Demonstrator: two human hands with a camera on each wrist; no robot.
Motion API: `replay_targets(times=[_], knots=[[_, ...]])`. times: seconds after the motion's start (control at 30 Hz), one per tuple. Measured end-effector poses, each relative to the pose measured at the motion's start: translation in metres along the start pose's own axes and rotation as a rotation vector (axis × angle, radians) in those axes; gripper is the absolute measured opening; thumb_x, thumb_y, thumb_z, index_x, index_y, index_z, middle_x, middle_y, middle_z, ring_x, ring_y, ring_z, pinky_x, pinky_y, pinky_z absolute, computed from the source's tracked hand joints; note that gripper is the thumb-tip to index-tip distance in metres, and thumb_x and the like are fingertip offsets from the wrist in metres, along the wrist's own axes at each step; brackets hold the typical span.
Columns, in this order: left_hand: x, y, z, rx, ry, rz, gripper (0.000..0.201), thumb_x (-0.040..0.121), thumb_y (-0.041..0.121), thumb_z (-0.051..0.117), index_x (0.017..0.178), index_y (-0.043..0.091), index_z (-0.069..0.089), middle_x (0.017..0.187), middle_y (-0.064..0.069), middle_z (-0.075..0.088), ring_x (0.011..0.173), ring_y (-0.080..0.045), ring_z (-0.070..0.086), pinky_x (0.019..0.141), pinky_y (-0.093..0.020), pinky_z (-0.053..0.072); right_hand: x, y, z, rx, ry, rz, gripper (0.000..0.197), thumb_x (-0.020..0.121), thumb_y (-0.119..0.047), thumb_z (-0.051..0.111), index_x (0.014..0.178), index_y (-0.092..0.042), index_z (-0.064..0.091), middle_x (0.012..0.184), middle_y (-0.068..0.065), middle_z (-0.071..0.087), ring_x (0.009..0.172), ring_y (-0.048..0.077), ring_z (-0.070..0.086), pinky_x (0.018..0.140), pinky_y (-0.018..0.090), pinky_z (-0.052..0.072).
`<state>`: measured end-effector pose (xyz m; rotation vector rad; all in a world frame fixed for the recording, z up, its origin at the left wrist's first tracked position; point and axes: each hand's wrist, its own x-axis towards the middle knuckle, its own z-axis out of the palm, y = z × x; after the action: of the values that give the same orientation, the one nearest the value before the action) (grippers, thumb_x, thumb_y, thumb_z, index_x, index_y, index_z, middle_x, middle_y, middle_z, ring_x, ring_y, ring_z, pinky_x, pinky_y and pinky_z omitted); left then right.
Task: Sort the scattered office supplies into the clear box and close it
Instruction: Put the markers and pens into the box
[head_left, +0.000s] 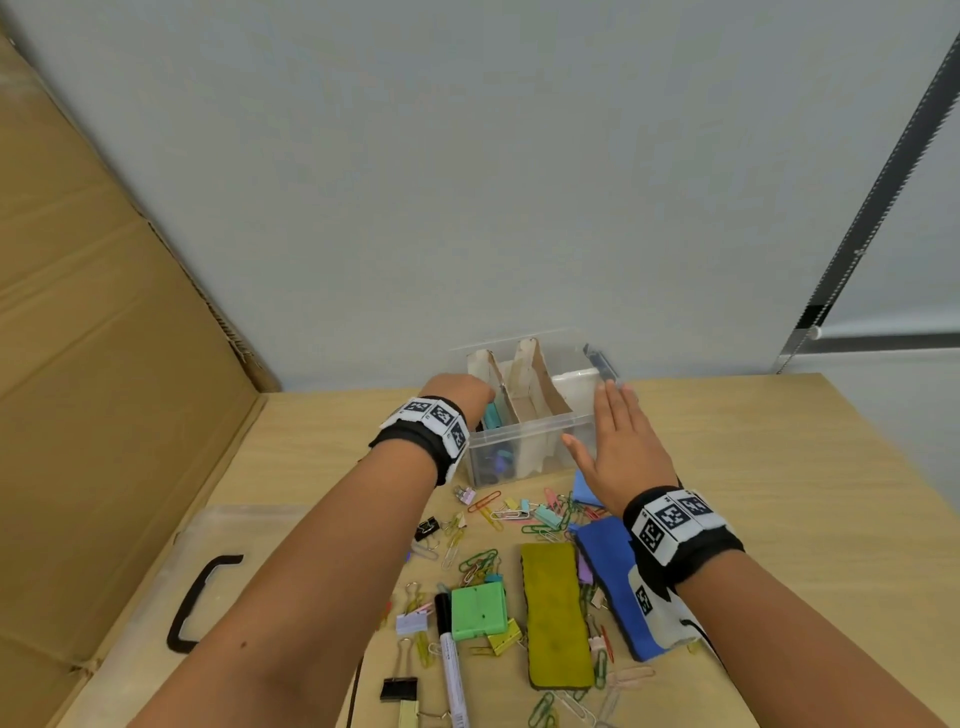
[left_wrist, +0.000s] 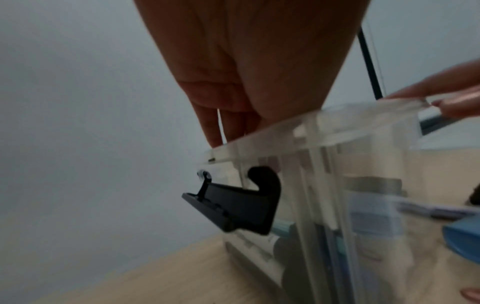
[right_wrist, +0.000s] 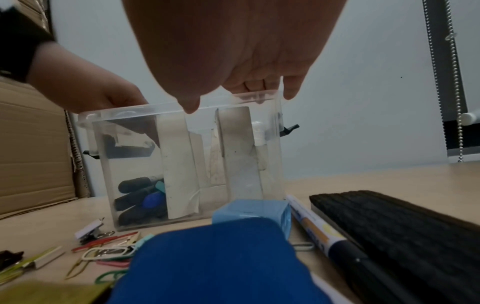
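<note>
Clear plastic box with cardboard dividers (head_left: 524, 447) is sitting at the far middle of the light wooden table (head_left: 753, 467), lid off. Left hand (head_left: 460, 397) is reaching into its left compartment, fingers hidden, grip unknown. Right hand (head_left: 621, 447) is hovering flat and spread beside its right wall. Risks: nudging the light box, knocking the dividers loose, mixing compartments. White marker pen (right_wrist: 315, 228) print is unreadable; wristband squares are coded patterns only.
</note>
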<state>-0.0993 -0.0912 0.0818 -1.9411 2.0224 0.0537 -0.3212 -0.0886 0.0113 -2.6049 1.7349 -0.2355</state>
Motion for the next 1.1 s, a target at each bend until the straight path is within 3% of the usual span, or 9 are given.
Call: replay_targets(times=[0.13, 0.3, 0.47, 0.57, 0.63, 0.7, 0.77, 0.9, 1.1], knots=[[-0.037, -0.013, 0.014, -0.213, 0.326, 0.014, 0.055, 0.088, -0.001, 0.047, 0.138, 0.022, 0.044, 0.136, -0.003, 0.051, 0.121, -0.024, 0.049, 0.101, -0.038, 0.043, 0.001, 0.001, 0.001, -0.015, -0.006, -0.002, 0.095, 0.08, -0.068, -0.013, 0.151, -0.005, -0.004, 0.16, 0.012, -0.005, 0.148, 0.024, -0.008, 0.121, 0.039, 0.01], [-0.103, -0.023, 0.053, -0.435, 0.572, -0.096, 0.05, 0.093, 0.021, 0.047, 0.141, 0.023, 0.034, 0.135, 0.004, 0.047, 0.123, -0.016, 0.045, 0.105, -0.035, 0.037, 0.001, 0.0, 0.002, -0.022, -0.007, -0.009, 0.097, 0.08, -0.069, -0.011, 0.151, -0.004, -0.006, 0.16, 0.014, -0.008, 0.148, 0.027, -0.01, 0.121, 0.04, 0.008], [-0.145, -0.029, 0.114, -0.382, 0.299, -0.187, 0.033, 0.093, 0.034, 0.049, 0.125, 0.029, 0.044, 0.119, 0.011, 0.055, 0.109, -0.01, 0.05, 0.098, -0.03, 0.038, -0.006, -0.019, -0.022, -0.024, -0.122, 0.023, 0.086, 0.092, -0.064, 0.018, 0.151, -0.009, -0.012, 0.157, 0.016, -0.018, 0.146, 0.033, -0.015, 0.12, 0.047, 0.004], [-0.149, -0.03, 0.139, -0.377, 0.118, -0.212, 0.028, 0.094, 0.038, 0.047, 0.12, 0.028, 0.052, 0.119, 0.009, 0.055, 0.108, -0.013, 0.051, 0.095, -0.03, 0.041, -0.029, -0.059, -0.043, 0.02, -0.047, -0.222, 0.062, 0.096, -0.044, 0.036, 0.148, -0.014, 0.021, 0.155, 0.012, 0.022, 0.142, 0.035, 0.023, 0.116, 0.045, 0.025], [-0.149, -0.028, 0.147, -0.407, 0.074, -0.234, 0.028, 0.093, 0.037, 0.048, 0.12, 0.028, 0.053, 0.118, 0.008, 0.056, 0.106, -0.013, 0.054, 0.093, -0.03, 0.045, -0.054, -0.09, -0.047, 0.123, -0.087, -0.451, 0.033, 0.097, -0.032, 0.038, 0.121, -0.014, 0.051, 0.121, 0.006, 0.055, 0.108, 0.027, 0.055, 0.091, 0.04, 0.048], [-0.15, -0.027, 0.151, -0.429, 0.048, -0.243, 0.028, 0.091, 0.033, 0.052, 0.118, 0.028, 0.054, 0.116, 0.008, 0.058, 0.103, -0.013, 0.056, 0.088, -0.029, 0.048, -0.079, -0.115, -0.039, 0.185, -0.274, -0.607, 0.023, 0.098, -0.026, 0.036, 0.1, -0.013, 0.056, 0.098, 0.005, 0.06, 0.084, 0.025, 0.059, 0.072, 0.038, 0.051], [-0.151, -0.027, 0.153, -0.43, 0.041, -0.25, 0.026, 0.089, 0.031, 0.054, 0.115, 0.029, 0.056, 0.113, 0.007, 0.058, 0.103, -0.014, 0.056, 0.086, -0.03, 0.049, -0.094, -0.135, -0.024, 0.178, -0.432, -0.672, 0.022, 0.097, -0.024, 0.038, 0.097, -0.012, 0.055, 0.095, 0.006, 0.06, 0.079, 0.026, 0.058, 0.067, 0.036, 0.049], [-0.151, -0.028, 0.152, -0.426, 0.035, -0.251, 0.025, 0.089, 0.027, 0.053, 0.114, 0.028, 0.058, 0.112, 0.006, 0.058, 0.103, -0.015, 0.056, 0.086, -0.03, 0.049, -0.109, -0.161, 0.001, 0.001, -0.479, -0.643, 0.03, 0.094, -0.027, 0.045, 0.117, -0.008, 0.048, 0.109, 0.012, 0.055, 0.088, 0.035, 0.061, 0.06, 0.036, 0.039], [-0.151, -0.028, 0.149, -0.459, 0.131, -0.258, 0.028, 0.094, 0.029, 0.048, 0.122, 0.027, 0.053, 0.115, 0.007, 0.057, 0.097, -0.013, 0.059, 0.08, -0.027, 0.051, -0.114, -0.171, 0.017, -0.005, -0.512, -0.433, 0.037, 0.091, -0.01, 0.049, 0.125, -0.008, 0.036, 0.119, 0.016, 0.048, 0.092, 0.036, 0.061, 0.058, 0.036, 0.036]])
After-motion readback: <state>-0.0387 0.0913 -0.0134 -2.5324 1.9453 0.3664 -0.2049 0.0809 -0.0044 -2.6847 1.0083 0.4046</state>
